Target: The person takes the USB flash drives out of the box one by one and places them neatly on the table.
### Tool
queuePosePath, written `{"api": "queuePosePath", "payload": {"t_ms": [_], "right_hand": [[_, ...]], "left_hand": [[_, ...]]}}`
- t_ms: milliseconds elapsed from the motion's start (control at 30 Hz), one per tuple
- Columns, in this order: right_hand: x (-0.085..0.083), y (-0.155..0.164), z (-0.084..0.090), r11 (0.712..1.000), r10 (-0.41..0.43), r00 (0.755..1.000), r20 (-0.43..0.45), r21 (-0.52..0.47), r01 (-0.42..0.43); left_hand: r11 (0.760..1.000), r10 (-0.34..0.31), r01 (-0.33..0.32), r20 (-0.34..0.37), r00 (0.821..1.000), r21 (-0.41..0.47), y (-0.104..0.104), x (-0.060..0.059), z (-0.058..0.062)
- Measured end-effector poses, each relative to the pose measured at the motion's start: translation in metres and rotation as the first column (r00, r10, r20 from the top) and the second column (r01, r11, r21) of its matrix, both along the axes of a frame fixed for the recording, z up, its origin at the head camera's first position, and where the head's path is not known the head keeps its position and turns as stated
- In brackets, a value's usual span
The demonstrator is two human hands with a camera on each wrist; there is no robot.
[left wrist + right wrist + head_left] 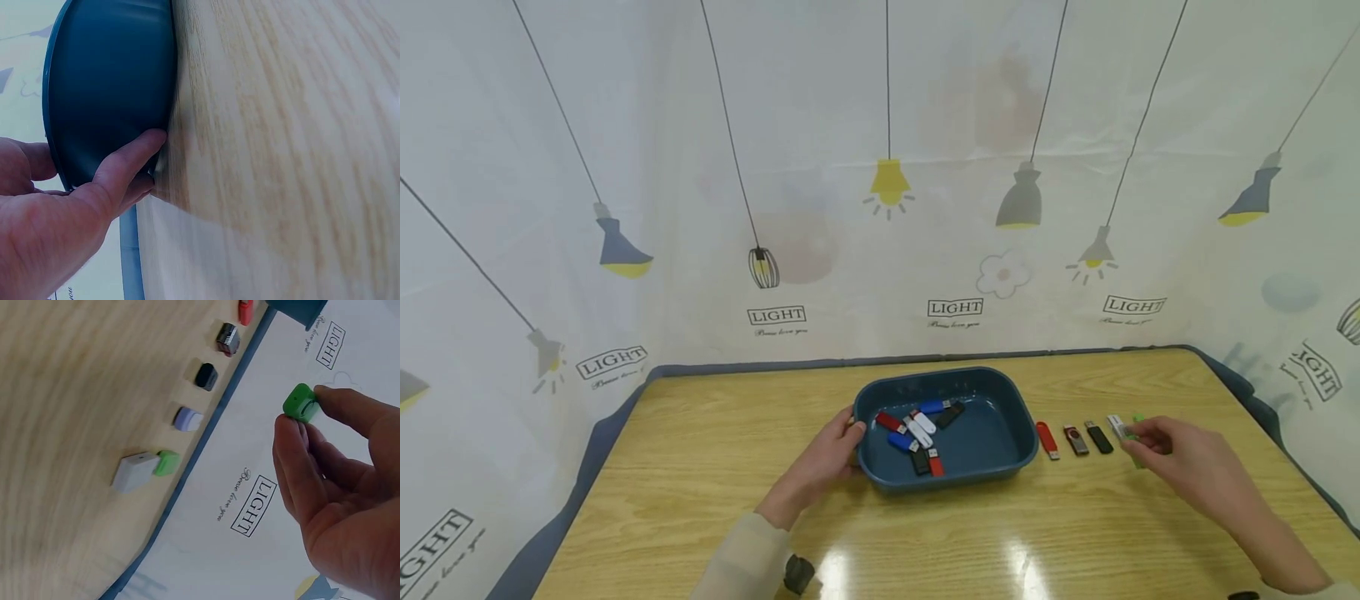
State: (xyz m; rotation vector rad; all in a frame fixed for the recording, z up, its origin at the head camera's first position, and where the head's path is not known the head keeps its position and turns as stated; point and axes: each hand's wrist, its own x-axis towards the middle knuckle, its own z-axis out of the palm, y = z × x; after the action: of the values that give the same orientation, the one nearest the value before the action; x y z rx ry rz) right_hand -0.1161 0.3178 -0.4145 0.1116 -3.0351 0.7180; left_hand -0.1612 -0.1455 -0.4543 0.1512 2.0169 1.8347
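My left hand (827, 454) grips the left end of a dark blue plastic basin (1018, 468), its thumb at the rim and fingers against the outer wall, as the left wrist view shows. Inside lie several USB sticks in red, blue, white and black. To the right of the basin, my right hand (1187, 467) pinches a small green USB stick (300, 402) between thumb and fingertips. Below it, a row on the table holds a red USB stick (1047, 440), a brown-and-silver one (1076, 440), a black one (1099, 437) and a white one (1116, 425).
In the right wrist view, a second green stick (167, 462) lies beside a white block-like piece (134, 472) at the row's end. The wooden table (722, 417) ends at a printed curtain (850, 333) behind and on both sides.
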Motion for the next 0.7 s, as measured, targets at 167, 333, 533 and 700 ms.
{"api": "queuePosePath", "payload": {"t_ms": [167,333,533,700], "right_hand": [[0.0,0.008,-0.009,0.998,-0.01,0.999,0.041,0.069,0.008],[0.001,0.012,-0.018,0.99,-0.044,0.991,0.13,0.135,0.026],[0.001,0.014,-0.026,0.986,-0.057,0.979,0.195,0.164,0.024],[0.001,0.011,-0.03,0.981,-0.071,0.973,0.221,0.191,0.028]], "left_hand": [[1.0,0.004,-0.004,0.009,1.0,0.0,-0.001,-0.001,-0.001],[1.0,0.002,-0.001,0.006,1.0,-0.015,-0.001,-0.002,-0.001],[1.0,0.008,-0.008,0.008,1.0,-0.016,-0.001,-0.002,-0.002],[1.0,0.008,-0.008,0.011,1.0,-0.018,-0.001,-0.002,-0.002]]}}
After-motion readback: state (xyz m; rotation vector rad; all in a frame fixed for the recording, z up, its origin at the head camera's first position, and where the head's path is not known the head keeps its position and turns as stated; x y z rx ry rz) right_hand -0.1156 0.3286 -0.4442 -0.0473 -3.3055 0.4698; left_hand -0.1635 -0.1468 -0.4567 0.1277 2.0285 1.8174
